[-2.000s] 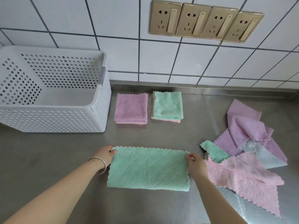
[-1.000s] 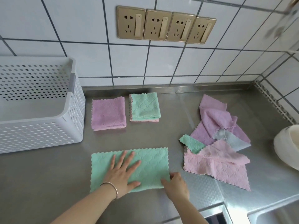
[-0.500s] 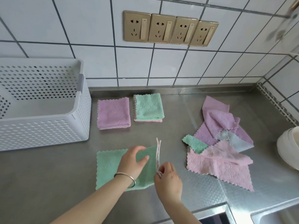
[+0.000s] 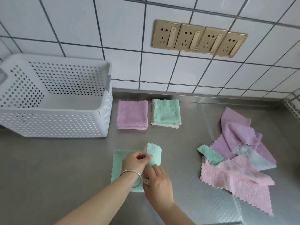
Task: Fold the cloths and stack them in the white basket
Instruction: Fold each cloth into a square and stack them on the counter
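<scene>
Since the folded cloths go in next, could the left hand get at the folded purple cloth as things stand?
Probably yes, once free: the left hand now holds the green cloth, but bare counter lies between it and the folded purple cloth.

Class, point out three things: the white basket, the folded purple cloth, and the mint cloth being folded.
white basket (image 4: 103, 109), head view, right wall.
folded purple cloth (image 4: 132, 114), head view, top face.
mint cloth (image 4: 155, 154), head view, raised flap.
</scene>
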Demonstrator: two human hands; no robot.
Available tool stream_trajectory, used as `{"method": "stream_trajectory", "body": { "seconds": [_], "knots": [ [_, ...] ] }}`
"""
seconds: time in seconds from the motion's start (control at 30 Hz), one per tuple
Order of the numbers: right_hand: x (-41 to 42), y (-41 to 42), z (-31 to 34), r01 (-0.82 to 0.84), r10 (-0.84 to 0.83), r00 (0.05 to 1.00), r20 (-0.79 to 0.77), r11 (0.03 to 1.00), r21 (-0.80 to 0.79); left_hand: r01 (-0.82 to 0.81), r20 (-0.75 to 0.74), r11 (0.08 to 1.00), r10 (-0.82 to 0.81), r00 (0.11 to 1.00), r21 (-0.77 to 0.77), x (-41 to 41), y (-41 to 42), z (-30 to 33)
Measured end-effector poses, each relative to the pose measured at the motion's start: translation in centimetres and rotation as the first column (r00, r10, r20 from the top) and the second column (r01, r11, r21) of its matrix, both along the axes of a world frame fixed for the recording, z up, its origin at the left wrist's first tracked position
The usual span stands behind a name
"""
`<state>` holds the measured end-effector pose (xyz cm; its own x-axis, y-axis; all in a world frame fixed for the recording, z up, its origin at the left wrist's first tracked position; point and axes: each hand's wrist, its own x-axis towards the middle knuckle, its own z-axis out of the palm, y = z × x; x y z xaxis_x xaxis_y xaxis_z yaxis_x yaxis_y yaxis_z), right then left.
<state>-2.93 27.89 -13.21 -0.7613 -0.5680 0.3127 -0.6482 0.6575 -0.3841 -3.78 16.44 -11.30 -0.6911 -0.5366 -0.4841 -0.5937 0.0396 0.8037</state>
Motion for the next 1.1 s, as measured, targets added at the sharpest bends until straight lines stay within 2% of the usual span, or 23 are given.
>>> {"method": "stream_trajectory", "body": {
  "seconds": [0.07, 0.2, 0.37, 0.57, 0.77, 0.9, 1.1],
  "knots": [
    [0.1, 0.0, -0.7, -0.102, 0.101, 0.994, -0.04, 0.994, -0.032, -0.071, -0.034, 0.997, 0.07, 0.997, -0.021, 0.4, -0.6, 0.2],
    [0.1, -0.2, -1.4, -0.111, 0.112, 0.994, -0.016, 0.994, 0.011, -0.041, -0.059, 0.964, 0.026, 0.998, -0.264, 1.9, -2.0, 0.2],
    [0.1, -0.5, -2.3, -0.144, 0.102, 0.98, 0.172, 0.957, 0.254, 0.048, -0.036, 0.902, -0.07, 0.997, -0.429, 3.2, -3.4, -0.4],
    [0.1, -1.4, -2.6, -0.214, 0.146, 0.968, 0.204, 0.906, 0.364, 0.104, -0.035, 0.805, -0.153, 0.988, -0.584, 3.8, -5.2, -1.0],
    [0.1, -2.2, -3.2, -0.284, 0.222, 0.955, 0.195, 0.87, 0.403, 0.116, 0.085, 0.848, -0.084, 0.993, -0.518, 3.9, -7.3, -2.3],
    [0.3, -2.3, -3.3, -0.317, 0.253, 0.946, 0.203, 0.854, 0.413, 0.063, 0.097, 0.899, -0.022, 0.995, -0.433, 4.3, -7.6, -2.9],
    [0.2, -1.4, -4.1, -0.307, 0.226, 0.948, 0.227, 0.842, 0.444, 0.062, 0.097, 0.925, -0.028, 0.995, -0.375, 4.6, -7.1, -3.8]
  ]
}}
